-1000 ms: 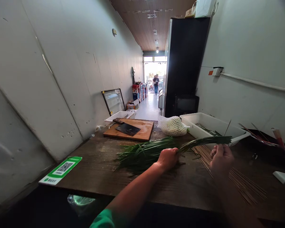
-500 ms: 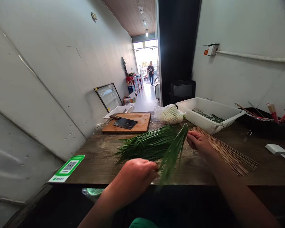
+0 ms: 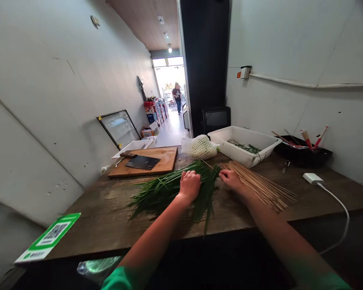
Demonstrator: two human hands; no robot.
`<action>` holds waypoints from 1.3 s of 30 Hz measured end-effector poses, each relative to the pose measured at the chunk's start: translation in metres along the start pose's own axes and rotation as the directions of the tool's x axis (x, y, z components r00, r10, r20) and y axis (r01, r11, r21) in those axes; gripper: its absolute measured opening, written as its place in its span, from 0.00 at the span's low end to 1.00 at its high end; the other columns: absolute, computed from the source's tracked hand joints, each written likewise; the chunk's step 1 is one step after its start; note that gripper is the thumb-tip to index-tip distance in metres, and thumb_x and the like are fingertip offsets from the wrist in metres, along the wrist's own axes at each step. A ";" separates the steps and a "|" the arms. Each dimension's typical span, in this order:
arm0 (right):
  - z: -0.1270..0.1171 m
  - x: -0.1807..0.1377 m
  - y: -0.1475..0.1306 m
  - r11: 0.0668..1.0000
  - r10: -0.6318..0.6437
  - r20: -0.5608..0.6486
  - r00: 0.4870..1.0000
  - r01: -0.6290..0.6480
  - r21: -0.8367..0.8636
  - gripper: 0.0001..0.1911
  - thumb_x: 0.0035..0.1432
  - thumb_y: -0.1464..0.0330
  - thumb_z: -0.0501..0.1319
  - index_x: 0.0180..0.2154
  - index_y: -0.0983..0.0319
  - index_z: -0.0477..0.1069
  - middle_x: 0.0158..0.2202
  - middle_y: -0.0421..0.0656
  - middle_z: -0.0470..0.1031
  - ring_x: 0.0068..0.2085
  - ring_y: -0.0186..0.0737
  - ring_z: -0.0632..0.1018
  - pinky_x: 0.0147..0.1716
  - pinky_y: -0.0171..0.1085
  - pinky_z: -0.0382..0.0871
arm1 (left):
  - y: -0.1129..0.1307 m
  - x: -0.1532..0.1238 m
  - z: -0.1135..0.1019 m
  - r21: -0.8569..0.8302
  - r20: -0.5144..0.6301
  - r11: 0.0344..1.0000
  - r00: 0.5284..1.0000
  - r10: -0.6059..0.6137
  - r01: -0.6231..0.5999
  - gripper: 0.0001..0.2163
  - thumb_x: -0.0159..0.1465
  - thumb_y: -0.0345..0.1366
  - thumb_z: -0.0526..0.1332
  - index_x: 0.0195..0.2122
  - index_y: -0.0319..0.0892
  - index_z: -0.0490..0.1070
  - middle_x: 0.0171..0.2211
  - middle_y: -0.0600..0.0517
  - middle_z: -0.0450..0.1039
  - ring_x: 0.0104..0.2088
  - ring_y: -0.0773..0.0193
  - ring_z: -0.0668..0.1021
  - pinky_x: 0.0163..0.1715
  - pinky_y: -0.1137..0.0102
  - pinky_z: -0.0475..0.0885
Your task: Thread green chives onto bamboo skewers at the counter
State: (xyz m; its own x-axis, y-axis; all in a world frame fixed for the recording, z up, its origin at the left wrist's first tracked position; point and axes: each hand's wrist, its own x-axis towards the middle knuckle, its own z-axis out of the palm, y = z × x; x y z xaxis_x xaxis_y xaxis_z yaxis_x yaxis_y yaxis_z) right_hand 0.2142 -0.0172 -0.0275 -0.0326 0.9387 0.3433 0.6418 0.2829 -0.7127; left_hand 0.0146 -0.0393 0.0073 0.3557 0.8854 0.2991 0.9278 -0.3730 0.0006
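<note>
A pile of long green garlic chives (image 3: pixel 157 189) lies on the dark wooden table. My left hand (image 3: pixel 190 185) rests on the right part of the pile, fingers curled down into the leaves; their tips are hidden. Right of it, my right hand (image 3: pixel 230 179) is closed in a pinch at the upper end of a smaller bunch of chives (image 3: pixel 206 199), whose leaves hang toward the table's front edge. A thin stick end (image 3: pixel 206 163) pokes out just beyond the bunch. Wooden skewers (image 3: pixel 260 183) lie fanned out beside and beneath my right forearm.
A cleaver (image 3: pixel 143 162) lies on a cutting board (image 3: pixel 169 155) at the back left. Behind the chives are a foam-netted bundle (image 3: pixel 201 147) and a white bin (image 3: pixel 257 157). Farther right are a black tray (image 3: pixel 316 159) and a white charger (image 3: pixel 313 178). A person (image 3: pixel 177 96) stands by the doorway.
My left hand has moved up and forward from the table's front edge onto the chive pile. The bunch at my right hand is lower, against the pile. The camera view has shifted right.
</note>
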 end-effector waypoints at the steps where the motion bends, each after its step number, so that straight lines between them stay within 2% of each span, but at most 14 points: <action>1: 0.001 0.002 0.000 1.000 -0.007 -0.005 1.000 0.007 0.001 0.14 0.50 0.63 0.52 0.24 0.63 0.73 0.20 0.40 0.72 0.24 0.34 0.68 0.25 0.32 0.58 | 0.000 0.001 0.001 0.017 0.011 1.000 1.000 0.004 -0.004 0.06 0.59 0.34 0.60 0.35 0.40 0.74 0.39 0.45 0.73 0.45 0.54 0.73 0.49 0.60 0.63; 7: 0.006 0.025 -0.011 0.999 -0.046 -0.004 0.999 0.046 0.012 0.12 0.49 0.66 0.54 0.21 0.63 0.72 0.19 0.40 0.72 0.23 0.34 0.69 0.25 0.31 0.58 | -0.006 0.012 -0.008 0.002 0.144 0.999 0.989 0.041 -0.042 0.06 0.58 0.32 0.60 0.36 0.40 0.74 0.39 0.45 0.74 0.45 0.54 0.74 0.48 0.60 0.64; 9: 0.008 0.030 -0.014 0.997 -0.069 -0.011 0.998 0.069 0.025 0.12 0.50 0.66 0.54 0.24 0.64 0.73 0.21 0.41 0.74 0.25 0.34 0.70 0.26 0.32 0.60 | -0.006 0.015 -0.013 0.006 0.174 0.999 0.984 0.048 -0.049 0.06 0.59 0.30 0.58 0.35 0.39 0.74 0.38 0.44 0.74 0.44 0.54 0.75 0.48 0.60 0.64; 12: 0.011 0.029 -0.013 0.991 -0.110 -0.025 0.994 0.111 0.068 0.16 0.54 0.63 0.52 0.28 0.64 0.74 0.27 0.42 0.76 0.28 0.35 0.71 0.29 0.32 0.62 | -0.004 0.017 -0.015 0.005 0.191 0.999 0.981 0.044 -0.046 0.09 0.60 0.27 0.54 0.36 0.38 0.74 0.39 0.43 0.74 0.44 0.54 0.75 0.48 0.59 0.64; 14: 0.012 0.025 -0.009 0.981 -0.114 -0.044 0.992 0.120 0.150 0.17 0.54 0.61 0.52 0.27 0.65 0.73 0.25 0.42 0.74 0.28 0.36 0.71 0.29 0.32 0.63 | -0.004 0.017 -0.013 -0.008 0.196 0.999 0.980 0.033 -0.032 0.10 0.60 0.27 0.53 0.36 0.39 0.73 0.39 0.44 0.74 0.45 0.55 0.75 0.49 0.59 0.63; 19: 0.008 0.021 -0.005 0.974 -0.063 -0.039 0.997 0.070 0.217 0.17 0.53 0.58 0.54 0.25 0.63 0.71 0.24 0.41 0.73 0.28 0.37 0.71 0.29 0.34 0.63 | -0.006 0.014 -0.011 -0.017 0.212 1.000 0.977 0.024 -0.021 0.09 0.59 0.28 0.55 0.37 0.39 0.73 0.39 0.44 0.75 0.44 0.55 0.75 0.50 0.59 0.63; 24: 0.004 0.020 -0.008 0.964 -0.031 -0.007 1.000 0.032 0.264 0.17 0.52 0.56 0.55 0.26 0.63 0.72 0.25 0.42 0.73 0.29 0.38 0.72 0.31 0.35 0.64 | -0.009 0.013 -0.017 -0.057 0.238 0.998 0.971 0.008 0.005 0.11 0.59 0.26 0.53 0.35 0.38 0.75 0.38 0.42 0.75 0.43 0.54 0.76 0.51 0.59 0.62; 30: 0.002 0.018 -0.009 0.965 -0.001 -0.010 1.000 0.004 0.261 0.19 0.49 0.53 0.57 0.26 0.63 0.72 0.19 0.39 0.67 0.23 0.34 0.67 0.24 0.33 0.60 | -0.016 0.011 -0.025 -0.217 0.203 0.975 0.979 0.004 0.041 0.07 0.58 0.30 0.56 0.30 0.40 0.74 0.35 0.45 0.77 0.41 0.55 0.77 0.45 0.61 0.65; 33: 0.002 0.017 -0.010 0.960 0.013 -0.009 1.000 -0.010 0.281 0.19 0.49 0.52 0.57 0.25 0.63 0.70 0.16 0.36 0.61 0.19 0.31 0.61 0.19 0.32 0.55 | -0.019 0.013 -0.022 -0.361 0.107 0.930 0.993 -0.040 0.076 0.06 0.59 0.33 0.56 0.33 0.41 0.72 0.34 0.47 0.76 0.38 0.57 0.77 0.41 0.64 0.67; 35: 0.002 0.016 -0.011 0.954 0.023 -0.008 1.000 -0.020 0.300 0.20 0.49 0.52 0.57 0.27 0.64 0.71 0.15 0.35 0.59 0.18 0.30 0.59 0.18 0.32 0.53 | -0.021 0.016 -0.018 -0.465 0.040 0.877 0.992 -0.117 0.122 0.06 0.60 0.33 0.56 0.35 0.41 0.71 0.34 0.47 0.76 0.36 0.59 0.77 0.37 0.67 0.67; 37: 0.002 0.014 -0.013 0.950 0.030 -0.016 0.999 -0.023 0.311 0.21 0.50 0.52 0.58 0.30 0.65 0.71 0.16 0.35 0.59 0.18 0.29 0.59 0.17 0.31 0.52 | -0.024 0.020 -0.014 -0.590 -0.014 0.792 0.979 -0.202 0.155 0.05 0.60 0.32 0.56 0.35 0.40 0.70 0.31 0.48 0.76 0.33 0.62 0.76 0.35 0.69 0.67; 39: 0.002 0.011 -0.017 0.952 0.026 -0.014 1.000 -0.020 0.304 0.21 0.50 0.52 0.58 0.31 0.65 0.72 0.17 0.36 0.61 0.19 0.29 0.59 0.17 0.31 0.52 | -0.029 0.025 -0.009 -0.738 -0.026 0.654 0.961 -0.276 0.168 0.05 0.59 0.31 0.57 0.35 0.39 0.70 0.26 0.50 0.75 0.29 0.65 0.76 0.32 0.72 0.68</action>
State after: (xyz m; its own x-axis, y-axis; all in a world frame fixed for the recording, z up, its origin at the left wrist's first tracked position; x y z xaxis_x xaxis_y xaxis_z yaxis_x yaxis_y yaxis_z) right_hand 0.2015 -0.0112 -0.0127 -0.0058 0.9428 0.3332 0.3787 0.3104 -0.8719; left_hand -0.0043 -0.0093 0.0232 0.0831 0.9464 0.3120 0.5834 -0.3001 0.7547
